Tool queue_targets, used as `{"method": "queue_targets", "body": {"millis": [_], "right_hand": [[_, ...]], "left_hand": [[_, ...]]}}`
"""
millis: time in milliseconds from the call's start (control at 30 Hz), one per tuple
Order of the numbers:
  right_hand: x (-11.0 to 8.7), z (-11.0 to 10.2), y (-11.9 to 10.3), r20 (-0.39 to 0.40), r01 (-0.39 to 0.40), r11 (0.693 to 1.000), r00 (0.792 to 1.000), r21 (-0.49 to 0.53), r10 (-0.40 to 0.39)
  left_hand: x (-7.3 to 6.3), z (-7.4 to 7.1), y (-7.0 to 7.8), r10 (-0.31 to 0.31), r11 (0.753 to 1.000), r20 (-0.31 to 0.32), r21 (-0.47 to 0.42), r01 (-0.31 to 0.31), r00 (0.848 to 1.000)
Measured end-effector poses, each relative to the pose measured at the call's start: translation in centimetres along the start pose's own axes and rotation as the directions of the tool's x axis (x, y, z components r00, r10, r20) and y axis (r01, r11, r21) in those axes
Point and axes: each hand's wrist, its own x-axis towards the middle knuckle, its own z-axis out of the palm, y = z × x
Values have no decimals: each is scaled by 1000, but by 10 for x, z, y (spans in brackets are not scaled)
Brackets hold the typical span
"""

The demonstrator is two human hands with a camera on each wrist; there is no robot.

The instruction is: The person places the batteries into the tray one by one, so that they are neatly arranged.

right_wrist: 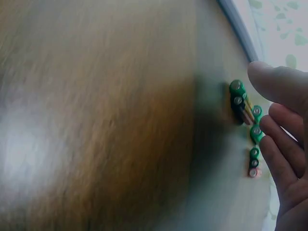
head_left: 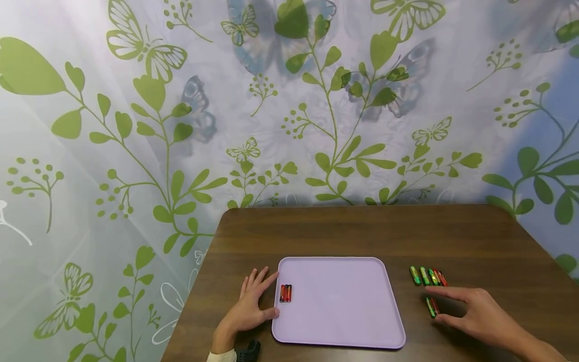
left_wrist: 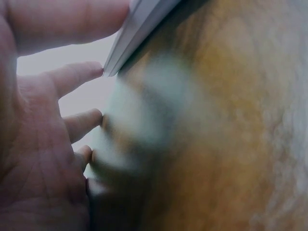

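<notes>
A lavender tray (head_left: pixel 336 301) lies on the table, with a few red batteries (head_left: pixel 286 293) side by side near its left edge. At that edge my left hand (head_left: pixel 249 306) has its fingers spread, and its thumb and index finger touch the rim (left_wrist: pixel 139 33). To the right of the tray, my right hand (head_left: pixel 479 314) hovers with thumb and fingers apart, holding nothing. Close by its thumb are a green battery (head_left: pixel 430 307) and a red battery (head_left: pixel 435 305), next to each other. Beyond the fingers stands a row of green batteries (head_left: pixel 424 275) and red batteries (head_left: pixel 442 278).
The brown wooden table (head_left: pixel 353 231) has a rounded far corner on the left. Behind it hangs a curtain (head_left: pixel 271 166) printed with green leaves and butterflies. A black band (head_left: pixel 249 351) shows by the left wrist.
</notes>
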Motion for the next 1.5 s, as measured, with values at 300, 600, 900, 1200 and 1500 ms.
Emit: {"method": "queue_targets", "body": {"millis": [300, 600, 900, 1200, 1500], "right_hand": [[-1, 3, 9, 16, 43, 998, 999, -43, -42], [-4, 7, 8, 6, 51, 997, 999, -51, -51], [-2, 3, 8, -45, 67, 996, 997, -53, -69], [14, -4, -4, -33, 110, 991, 993, -77, -113], [38, 7, -24, -60, 163, 986, 984, -39, -165]], "left_hand": [[1, 4, -14, 69, 997, -42, -42, -71, 997], [2, 1, -12, 61, 996, -29, -57, -62, 998], [2, 5, -21, 123, 991, -47, -52, -125, 991], [1, 0, -5, 12, 1000, -2, -7, -12, 1000], [0, 1, -11, 65, 997, -25, -51, -66, 998]]}}
